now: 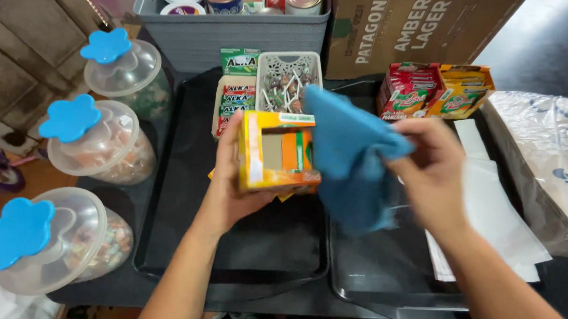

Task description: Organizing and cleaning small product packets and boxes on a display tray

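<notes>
While the left hand [229, 195] clasps a yellow-and-orange carton [276, 151] above the black tray [180, 238], fingers wrapped round its side, the right hand [431, 172] pinches a blue cloth [353, 160] against the carton's three o'clock face; at twelve o'clock stands a white lolly basket [289, 81]; at nine o'clock, three blue-lidded jars [94, 141]; at two o'clock, red and yellow sachet boxes [433, 90].

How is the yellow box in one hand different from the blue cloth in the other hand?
The yellow box is stiff with square corners, while the blue cloth is soft and droops in folds. The yellow box has several colours, with orange and green panels; the blue cloth is plain blue. The left hand grips the box from the side, while the right hand pinches the cloth near its top. Both are held above the black trays.
</notes>
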